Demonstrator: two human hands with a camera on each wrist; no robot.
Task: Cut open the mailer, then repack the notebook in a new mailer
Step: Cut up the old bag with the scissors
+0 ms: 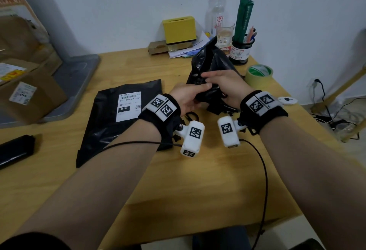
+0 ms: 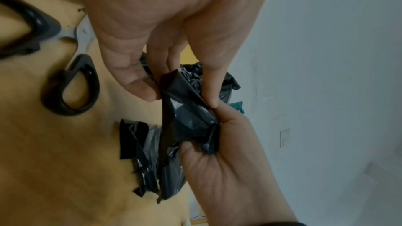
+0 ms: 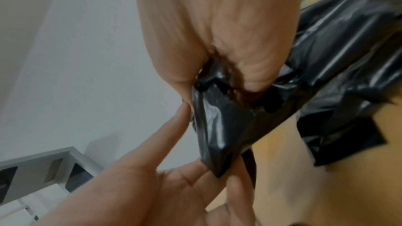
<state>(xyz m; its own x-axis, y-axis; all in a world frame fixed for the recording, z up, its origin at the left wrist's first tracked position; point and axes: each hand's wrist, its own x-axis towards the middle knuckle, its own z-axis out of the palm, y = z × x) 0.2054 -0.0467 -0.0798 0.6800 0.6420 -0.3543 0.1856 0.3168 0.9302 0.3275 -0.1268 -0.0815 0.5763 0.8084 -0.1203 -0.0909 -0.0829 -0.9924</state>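
Note:
Both hands hold a crumpled black plastic mailer (image 1: 210, 65) up above the middle of the table. My left hand (image 1: 190, 95) pinches a folded edge of the mailer (image 2: 187, 114) between thumb and fingers. My right hand (image 1: 221, 83) grips the bunched plastic (image 3: 224, 126) from the other side, close against the left hand (image 3: 152, 186). A second black mailer (image 1: 122, 115) with a white shipping label lies flat on the table to the left. Black-handled scissors (image 2: 71, 85) lie on the table under my left wrist. No notebook shows in any view.
A torn black plastic scrap (image 2: 139, 143) lies on the wooden table (image 1: 178, 180). A tape roll (image 1: 259, 73), pen holder (image 1: 241, 49) and yellow box (image 1: 179, 29) stand at the back. Cardboard boxes (image 1: 29, 95) sit left, beside a black object (image 1: 15, 148).

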